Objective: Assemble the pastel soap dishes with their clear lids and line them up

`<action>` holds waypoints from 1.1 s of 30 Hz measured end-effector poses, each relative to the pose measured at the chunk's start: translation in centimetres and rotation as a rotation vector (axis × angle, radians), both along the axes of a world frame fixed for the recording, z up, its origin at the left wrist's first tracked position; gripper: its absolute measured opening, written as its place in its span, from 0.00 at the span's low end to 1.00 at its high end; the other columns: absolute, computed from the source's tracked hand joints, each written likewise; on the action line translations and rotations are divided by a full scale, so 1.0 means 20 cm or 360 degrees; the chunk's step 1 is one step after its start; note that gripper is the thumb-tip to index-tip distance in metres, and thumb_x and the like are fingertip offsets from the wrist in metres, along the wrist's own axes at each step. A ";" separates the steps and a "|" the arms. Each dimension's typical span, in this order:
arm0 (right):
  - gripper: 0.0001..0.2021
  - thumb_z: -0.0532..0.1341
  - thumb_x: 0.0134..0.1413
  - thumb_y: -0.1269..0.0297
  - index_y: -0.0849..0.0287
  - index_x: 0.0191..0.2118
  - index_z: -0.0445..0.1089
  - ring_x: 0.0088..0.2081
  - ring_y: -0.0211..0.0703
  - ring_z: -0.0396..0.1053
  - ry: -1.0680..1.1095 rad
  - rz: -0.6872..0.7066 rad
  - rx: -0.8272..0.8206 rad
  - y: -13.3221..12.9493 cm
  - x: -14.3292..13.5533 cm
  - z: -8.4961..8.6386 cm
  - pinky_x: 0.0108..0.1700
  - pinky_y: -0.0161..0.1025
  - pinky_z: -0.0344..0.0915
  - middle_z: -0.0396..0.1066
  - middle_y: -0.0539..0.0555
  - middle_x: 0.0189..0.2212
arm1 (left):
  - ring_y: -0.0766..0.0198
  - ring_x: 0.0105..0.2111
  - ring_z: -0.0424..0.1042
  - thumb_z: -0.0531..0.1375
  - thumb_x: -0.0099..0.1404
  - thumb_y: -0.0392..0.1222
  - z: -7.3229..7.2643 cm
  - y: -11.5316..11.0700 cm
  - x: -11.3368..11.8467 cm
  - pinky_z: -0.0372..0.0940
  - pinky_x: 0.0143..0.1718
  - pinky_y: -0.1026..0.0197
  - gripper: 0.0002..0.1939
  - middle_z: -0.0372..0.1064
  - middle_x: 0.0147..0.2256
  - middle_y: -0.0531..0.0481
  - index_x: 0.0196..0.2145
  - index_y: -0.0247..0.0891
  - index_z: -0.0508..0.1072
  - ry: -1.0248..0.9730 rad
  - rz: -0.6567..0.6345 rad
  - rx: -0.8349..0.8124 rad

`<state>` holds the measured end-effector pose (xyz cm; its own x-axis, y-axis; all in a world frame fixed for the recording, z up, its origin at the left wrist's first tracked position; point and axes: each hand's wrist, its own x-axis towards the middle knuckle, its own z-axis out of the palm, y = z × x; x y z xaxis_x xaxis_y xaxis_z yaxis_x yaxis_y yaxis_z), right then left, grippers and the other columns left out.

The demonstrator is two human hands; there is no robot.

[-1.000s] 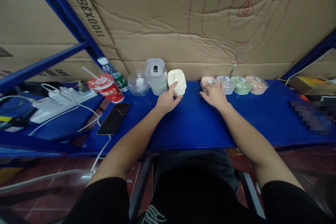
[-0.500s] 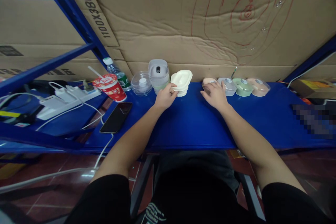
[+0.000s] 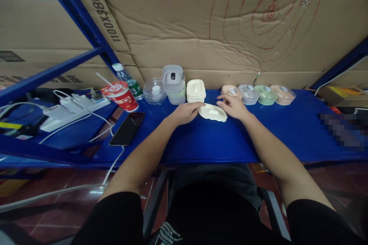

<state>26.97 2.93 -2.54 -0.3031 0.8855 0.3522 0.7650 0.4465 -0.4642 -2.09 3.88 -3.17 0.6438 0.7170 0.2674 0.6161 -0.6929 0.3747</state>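
Observation:
My left hand point(image 3: 188, 113) pinches the left end of a cream molded piece point(image 3: 213, 112), which is tilted above the blue table. Near the piece's right end, my right hand point(image 3: 232, 106) has its fingers apart and holds nothing. Behind my left hand stands a stack of similar cream pieces point(image 3: 196, 89). To its left is a stack of grey and pale green containers point(image 3: 173, 80). Beyond my right hand is a row of lidded containers: a peach one point(image 3: 230, 91), a grey one point(image 3: 248, 94), a green one point(image 3: 266, 95) and another peach one point(image 3: 284, 95).
Clear round lids point(image 3: 155, 91), a water bottle point(image 3: 130, 81) and a red cup with a straw point(image 3: 123, 97) stand at the left. A phone point(image 3: 127, 128) lies before them, beside a white power strip point(image 3: 75, 111). Cardboard point(image 3: 184, 26) backs the blue table point(image 3: 195, 141).
My left hand has moved one cream piece off the stack, forward and to the right, toward me. My right hand has shifted left, away from the peach container, close to the piece.

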 end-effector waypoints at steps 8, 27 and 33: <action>0.19 0.67 0.63 0.52 0.56 0.54 0.79 0.39 0.50 0.80 -0.0381 0.0174 -0.0185 -0.01 -0.08 -0.03 0.40 0.43 0.68 0.83 0.54 0.36 | 0.58 0.37 0.79 0.57 0.74 0.45 0.06 0.04 -0.08 0.69 0.45 0.58 0.25 0.80 0.37 0.48 0.67 0.40 0.70 -0.0346 0.0738 0.0321; 0.18 0.67 0.62 0.53 0.57 0.52 0.80 0.35 0.43 0.77 -0.0019 0.0427 -0.0229 -0.03 -0.11 -0.05 0.40 0.40 0.68 0.82 0.53 0.37 | 0.59 0.33 0.75 0.67 0.65 0.44 0.07 0.18 -0.25 0.67 0.41 0.56 0.17 0.76 0.32 0.52 0.49 0.42 0.69 -0.0885 0.1183 0.0411; 0.19 0.67 0.62 0.52 0.58 0.53 0.79 0.35 0.44 0.77 0.0007 0.0437 -0.0217 -0.03 -0.12 -0.05 0.40 0.40 0.69 0.83 0.53 0.37 | 0.62 0.29 0.72 0.67 0.65 0.45 0.10 0.17 -0.25 0.67 0.38 0.58 0.18 0.70 0.29 0.57 0.47 0.43 0.63 -0.1086 0.1267 0.0563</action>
<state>24.63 2.36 -3.58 -0.5364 0.8099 0.2375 0.6223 0.5696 -0.5369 -7.13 7.26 -1.17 -0.3279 0.6736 0.6623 0.6729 -0.3255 0.6643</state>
